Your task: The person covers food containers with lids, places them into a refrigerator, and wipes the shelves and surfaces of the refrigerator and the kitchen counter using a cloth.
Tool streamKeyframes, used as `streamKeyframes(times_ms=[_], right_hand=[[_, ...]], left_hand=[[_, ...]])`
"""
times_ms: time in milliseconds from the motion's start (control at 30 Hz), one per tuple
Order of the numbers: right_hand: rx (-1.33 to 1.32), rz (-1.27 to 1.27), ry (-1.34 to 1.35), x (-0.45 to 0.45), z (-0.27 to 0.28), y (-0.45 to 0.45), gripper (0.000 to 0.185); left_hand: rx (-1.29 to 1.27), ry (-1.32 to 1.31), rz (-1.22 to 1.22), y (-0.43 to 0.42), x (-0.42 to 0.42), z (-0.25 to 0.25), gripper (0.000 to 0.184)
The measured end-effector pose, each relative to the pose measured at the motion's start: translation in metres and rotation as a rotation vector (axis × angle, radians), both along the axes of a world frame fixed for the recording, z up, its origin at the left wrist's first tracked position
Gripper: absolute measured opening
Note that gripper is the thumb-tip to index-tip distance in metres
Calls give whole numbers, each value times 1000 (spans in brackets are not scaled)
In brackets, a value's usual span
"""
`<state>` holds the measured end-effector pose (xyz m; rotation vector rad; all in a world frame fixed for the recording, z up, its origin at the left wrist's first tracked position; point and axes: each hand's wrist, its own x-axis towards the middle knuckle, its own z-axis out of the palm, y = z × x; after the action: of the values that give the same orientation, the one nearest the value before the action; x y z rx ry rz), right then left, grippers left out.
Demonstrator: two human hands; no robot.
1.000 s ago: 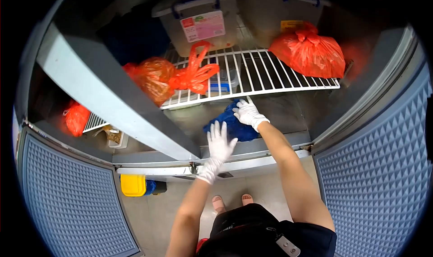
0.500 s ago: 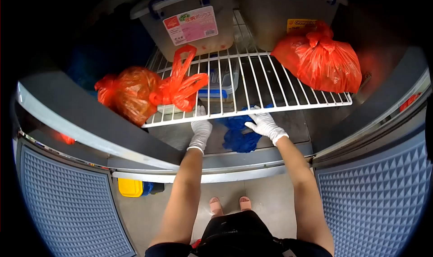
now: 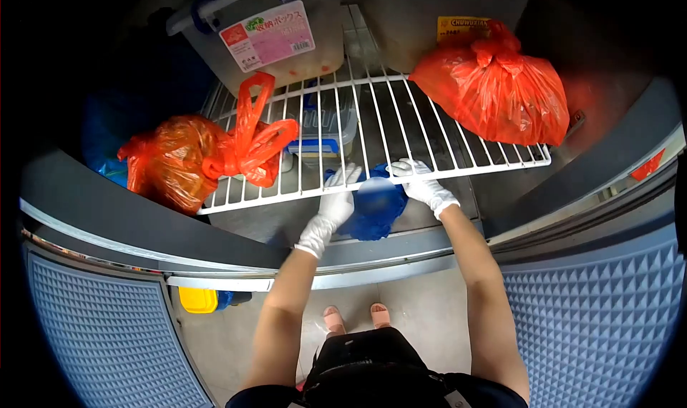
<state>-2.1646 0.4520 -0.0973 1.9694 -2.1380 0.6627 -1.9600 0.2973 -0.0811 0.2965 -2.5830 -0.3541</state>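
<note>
A crumpled blue cloth or bag (image 3: pixel 376 211) lies on the metal floor of the cabinet, below the front edge of the white wire shelf (image 3: pixel 444 172). My left hand (image 3: pixel 338 200), in a white glove, is at its left side, fingertips partly behind the shelf bars. On its right side is my right hand (image 3: pixel 424 186), gloved too, with the fingers spread over the blue material near the shelf's front bar. Both hands have their fingers apart and neither visibly grips anything.
On the shelf sit a knotted red bag (image 3: pixel 494 86), another red bag (image 3: pixel 175 157) and a labelled plastic box (image 3: pixel 272 43). Beneath it is a blue-clipped container (image 3: pixel 322 132). Open doors with textured panels (image 3: pixel 601 315) flank me. A yellow-lidded bin (image 3: pixel 198 299) stands on the floor.
My left hand has moved from left of the blue material to its edge. The blue material has shifted and spread under my hands. The view has moved closer to the shelf.
</note>
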Motion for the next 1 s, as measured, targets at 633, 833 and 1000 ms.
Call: streamKeyframes(times_ms=[633, 833, 1000], right_hand=[[-29, -702, -191, 137, -11, 52, 99], [47, -689, -343, 137, 5, 36, 94], [100, -673, -233, 136, 14, 31, 58]], left_hand=[[323, -335, 524, 93, -9, -5, 48], [1854, 3, 263, 70, 1, -16, 58], [1296, -108, 265, 92, 18, 31, 42]])
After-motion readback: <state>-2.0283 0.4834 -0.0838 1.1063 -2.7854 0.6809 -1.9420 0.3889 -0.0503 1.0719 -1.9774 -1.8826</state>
